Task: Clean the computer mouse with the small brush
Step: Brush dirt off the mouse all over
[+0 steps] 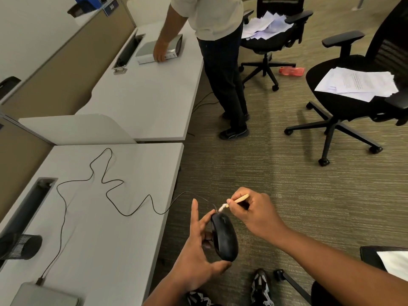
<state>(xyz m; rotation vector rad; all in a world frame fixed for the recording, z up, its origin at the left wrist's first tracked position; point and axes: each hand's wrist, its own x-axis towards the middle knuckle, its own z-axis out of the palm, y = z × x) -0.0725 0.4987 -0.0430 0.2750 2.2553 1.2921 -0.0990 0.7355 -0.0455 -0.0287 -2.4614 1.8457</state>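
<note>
Mouse (224, 236), black, sits off the table's (123, 228) 3 o'clock edge, over carpet, its cable (106, 191) trailing toward 9 o'clock. Left hand (198, 259) grips it, index finger straight. At 1 o'clock, right hand (254, 212) pinches the brush (234, 202), bristles seemingly touching the mouse's front.

The pale tabletop (123, 228) carries a looping black cable (106, 195), a black mesh cup (24, 247) and what looks like a grey laptop (44, 294).

One mouse (224, 236), one brush (235, 200), two chairs (344, 102).
</note>
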